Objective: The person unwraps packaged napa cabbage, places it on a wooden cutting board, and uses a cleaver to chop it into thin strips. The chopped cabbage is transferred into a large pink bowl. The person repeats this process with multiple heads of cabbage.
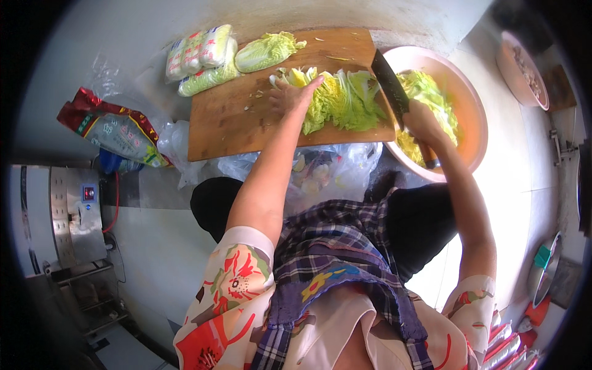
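A wooden cutting board (222,125) lies before me with cut napa cabbage (342,99) spread over its right half. My left hand (293,95) rests at the left end of this cabbage, thumb and fingers spread against it. In my right hand (428,120) is a cleaver (391,83), gripped by its wooden handle. Its dark blade stands at the board's right edge, beside the cut leaves. Just beyond that edge sits a large pink basin (476,115) holding more cut cabbage (428,101). A whole napa cabbage (266,52) lies at the board's far left.
Wrapped cabbages (201,55) in printed plastic lie at the board's far left corner. A clear plastic bag (333,175) with scraps sits below the near edge. Left are a red printed bag (115,129) and a metal appliance (83,212). Another pink basin (522,69) stands far right.
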{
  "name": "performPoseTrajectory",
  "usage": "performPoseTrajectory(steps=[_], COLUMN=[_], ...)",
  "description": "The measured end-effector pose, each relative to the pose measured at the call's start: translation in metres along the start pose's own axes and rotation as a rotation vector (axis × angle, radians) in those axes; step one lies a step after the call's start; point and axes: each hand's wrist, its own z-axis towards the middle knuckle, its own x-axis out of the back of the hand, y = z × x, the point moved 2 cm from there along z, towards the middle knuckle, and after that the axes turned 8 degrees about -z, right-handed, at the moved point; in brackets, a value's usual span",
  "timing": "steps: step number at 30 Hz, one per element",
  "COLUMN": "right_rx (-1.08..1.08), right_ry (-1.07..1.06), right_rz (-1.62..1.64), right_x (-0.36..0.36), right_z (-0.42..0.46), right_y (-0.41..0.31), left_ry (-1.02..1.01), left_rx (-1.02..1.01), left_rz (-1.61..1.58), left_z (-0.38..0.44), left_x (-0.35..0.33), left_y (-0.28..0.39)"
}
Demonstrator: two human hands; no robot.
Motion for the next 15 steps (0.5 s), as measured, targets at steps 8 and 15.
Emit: performPoseTrajectory(steps=[8,15], right_rx=[0.031,-0.026], right_ry=[-0.137,-0.192], right_rz=[0.307,0.743], right_x=[-0.011,-0.009], right_z=[0.009,0.006], right_y=[0.012,0.054], left_ry=[-0.114,-0.318], left_rx=[-0.193,-0.396], left_rz=[0.097,-0.335], left_z=[-0.032,-0.048], left_x=[-0.073,-0.130], left_y=[0.046,0.077])
